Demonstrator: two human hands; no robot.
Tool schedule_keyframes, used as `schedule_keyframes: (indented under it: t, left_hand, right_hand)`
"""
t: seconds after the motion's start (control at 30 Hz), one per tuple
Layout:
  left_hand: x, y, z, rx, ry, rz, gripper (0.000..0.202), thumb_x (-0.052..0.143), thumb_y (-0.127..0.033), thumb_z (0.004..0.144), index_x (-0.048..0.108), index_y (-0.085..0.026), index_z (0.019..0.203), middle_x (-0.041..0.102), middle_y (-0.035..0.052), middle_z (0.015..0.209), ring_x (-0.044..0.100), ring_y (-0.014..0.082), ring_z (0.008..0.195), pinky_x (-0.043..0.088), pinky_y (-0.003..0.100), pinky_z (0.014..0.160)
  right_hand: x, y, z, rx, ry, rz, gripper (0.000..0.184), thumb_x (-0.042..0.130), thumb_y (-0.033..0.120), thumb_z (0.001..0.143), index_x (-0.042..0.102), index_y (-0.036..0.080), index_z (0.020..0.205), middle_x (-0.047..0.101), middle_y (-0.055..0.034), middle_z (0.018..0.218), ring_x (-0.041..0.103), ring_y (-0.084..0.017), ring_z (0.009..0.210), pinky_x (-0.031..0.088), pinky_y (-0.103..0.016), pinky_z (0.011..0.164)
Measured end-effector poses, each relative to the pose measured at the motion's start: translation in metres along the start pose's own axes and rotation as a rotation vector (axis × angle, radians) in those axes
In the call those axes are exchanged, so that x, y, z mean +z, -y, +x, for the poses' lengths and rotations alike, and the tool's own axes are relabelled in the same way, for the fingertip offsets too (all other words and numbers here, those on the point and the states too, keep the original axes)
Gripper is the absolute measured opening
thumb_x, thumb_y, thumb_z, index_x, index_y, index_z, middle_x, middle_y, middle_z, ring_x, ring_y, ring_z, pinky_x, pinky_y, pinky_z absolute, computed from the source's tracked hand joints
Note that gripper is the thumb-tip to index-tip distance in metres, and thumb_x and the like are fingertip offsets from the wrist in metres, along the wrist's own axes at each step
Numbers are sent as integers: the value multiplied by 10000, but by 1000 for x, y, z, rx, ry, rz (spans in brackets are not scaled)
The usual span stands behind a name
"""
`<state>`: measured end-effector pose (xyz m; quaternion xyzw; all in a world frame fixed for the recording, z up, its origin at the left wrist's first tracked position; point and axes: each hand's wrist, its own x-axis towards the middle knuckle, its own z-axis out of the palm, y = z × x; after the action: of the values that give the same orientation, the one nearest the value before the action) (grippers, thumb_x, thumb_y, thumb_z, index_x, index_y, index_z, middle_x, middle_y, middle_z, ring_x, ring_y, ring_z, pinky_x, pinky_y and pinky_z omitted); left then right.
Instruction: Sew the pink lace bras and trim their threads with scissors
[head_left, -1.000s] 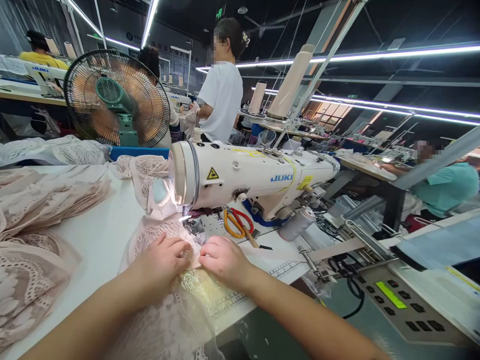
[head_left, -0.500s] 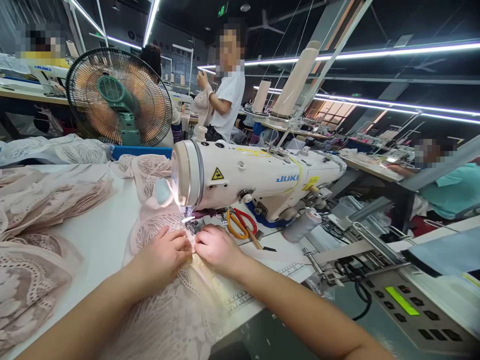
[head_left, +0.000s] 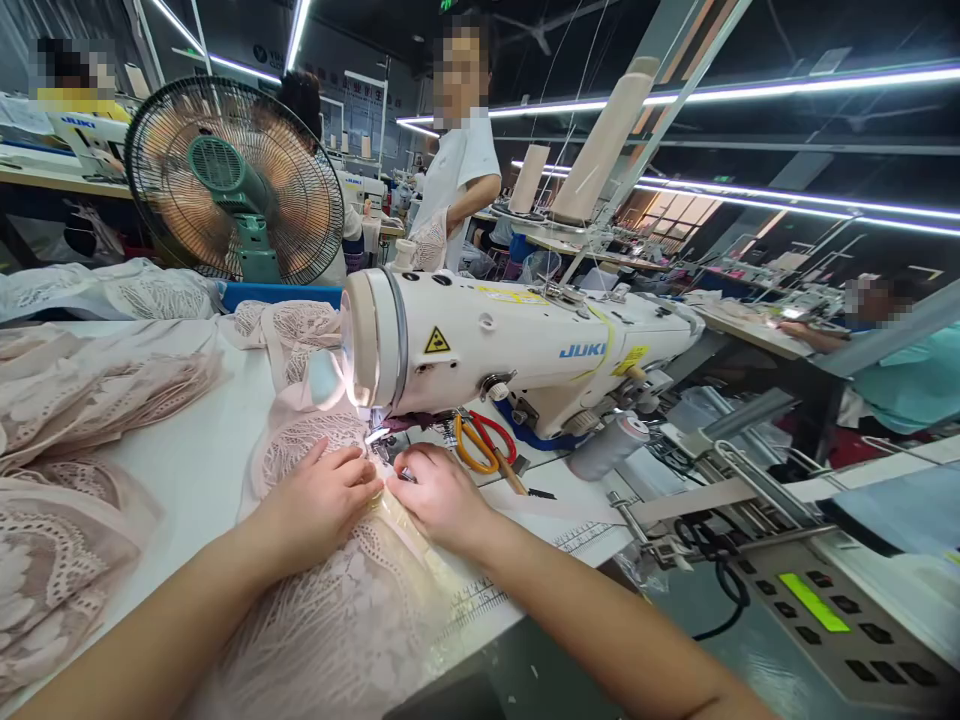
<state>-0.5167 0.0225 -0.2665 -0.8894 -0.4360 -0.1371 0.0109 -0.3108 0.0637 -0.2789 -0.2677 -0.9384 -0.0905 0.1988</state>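
A pale pink lace garment piece (head_left: 330, 640) lies under the needle area of a white sewing machine (head_left: 465, 345) and hangs over the table's front edge. My left hand (head_left: 326, 505) rests on the lace just left of the presser foot (head_left: 384, 445), its bent fingers closed on the fabric. Close by on the right, my right hand (head_left: 442, 497) has its thumb and fingers pinched at the seam edge, by the presser foot. Both sets of fingertips nearly meet. A clear or yellowish strip (head_left: 405, 530) runs from between them toward the table edge.
Orange-and-red-handled scissors (head_left: 487, 445) and a grey thread spool (head_left: 611, 447) are right of the needle. More lace pieces (head_left: 75, 390) are piled left. A fan (head_left: 232, 180) stands behind. A person in white (head_left: 457, 170) stands beyond the machine. A control box (head_left: 814, 600) is lower right.
My right hand has shifted slightly at the presser foot, its fingers lifting a little; my left hand stays on the lace. The person in white has lowered their arms with the lace piece.
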Motion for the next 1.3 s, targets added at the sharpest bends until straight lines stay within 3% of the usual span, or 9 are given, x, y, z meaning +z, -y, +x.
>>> schedule_keyframes:
  t: [0.23,0.5,0.77,0.87,0.97,1.1,1.2,1.3]
  left_hand:
    - [-5,10,6,-35,174,80,447,434,-78,836,614,-241,1211,610,97,1280,477,332,1222,324,641,1014]
    - [-12,24,16,-66,236,107,509,417,-21,818,597,-237,1243,590,92,1316,430,342,1284,284,658,1039]
    - [-9,40,22,-56,150,178,459,430,-40,807,639,-228,1169,630,94,1248,467,320,1229,302,602,1037]
    - [-17,32,18,-59,23,200,366,409,-97,835,679,-193,1064,630,115,1225,478,319,1192,347,575,1004]
    - [-22,9,11,-41,-81,89,327,371,-125,858,680,-174,952,653,121,1092,538,269,1069,433,462,933]
    - [-15,-19,6,-50,64,-68,136,508,-221,789,624,-193,855,624,65,841,562,220,826,480,350,721]
    - [-12,-17,8,-169,102,-196,111,474,-225,785,519,-196,688,584,30,716,536,189,715,444,310,634]
    - [-17,-2,8,-338,-15,-450,229,391,-321,847,449,-208,656,534,-11,658,506,151,633,416,274,593]
  right_hand:
    - [-2,0,-2,30,15,39,168,546,168,812,651,176,942,605,-85,999,475,-234,946,419,-342,821]
    - [-3,-2,-3,14,-3,64,171,520,127,793,644,178,900,593,-95,991,463,-231,931,420,-347,810]
    - [-2,-3,-3,21,17,71,165,527,138,800,648,177,905,590,-95,999,468,-228,938,418,-349,814]
    - [-2,-3,-3,30,20,73,180,541,144,793,657,177,927,594,-101,1019,477,-233,948,425,-351,808]
    - [-7,-3,-4,66,-17,112,192,536,168,816,672,182,950,602,-104,1076,500,-232,948,442,-349,800]
    - [-17,-4,-8,173,-102,219,196,499,172,850,687,177,909,625,-97,1048,541,-216,933,462,-345,817]
    - [-26,2,-21,307,-141,343,229,457,190,880,678,174,938,634,-97,969,570,-209,929,476,-340,806]
    - [-36,20,-39,468,-58,546,332,431,248,914,577,183,1205,646,-79,945,599,-182,839,491,-309,736]
